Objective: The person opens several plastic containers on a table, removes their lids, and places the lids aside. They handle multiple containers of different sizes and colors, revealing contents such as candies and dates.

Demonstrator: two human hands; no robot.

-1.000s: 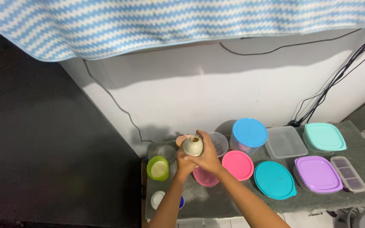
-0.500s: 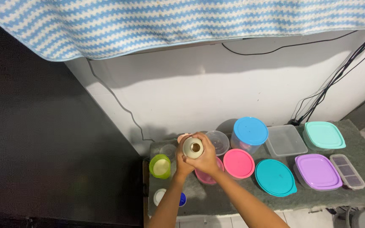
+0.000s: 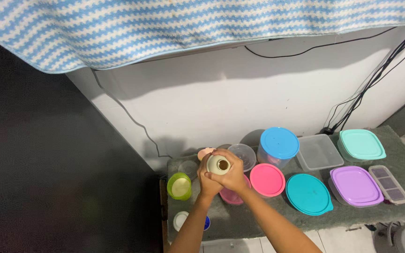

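both hands, left hand (image 3: pixel 208 180) and right hand (image 3: pixel 232 175), wrap fingers tightly round a cream bottle (image 3: pixel 218 165), held above the table (image 3: pixel 240 220); it hovers just left of the pink lid (image 3: pixel 267 180), right of the green cup (image 3: pixel 179 186)

Both forearms rise from the bottom edge of the view, bare, and converge toward the left part of the desk (image 3: pixel 390 140). The left forearm runs almost straight up, the right one slants in from the lower right, so the wrists meet in a narrow V. The left hand (image 3: pixel 207 180) sits beneath and to the left, fingers curled upward. The right hand (image 3: pixel 233 174) wraps over from the right, knuckles up, fingers bent and closed in a firm grasp. The two hands press together, touching, raised above the desk's left rear area.
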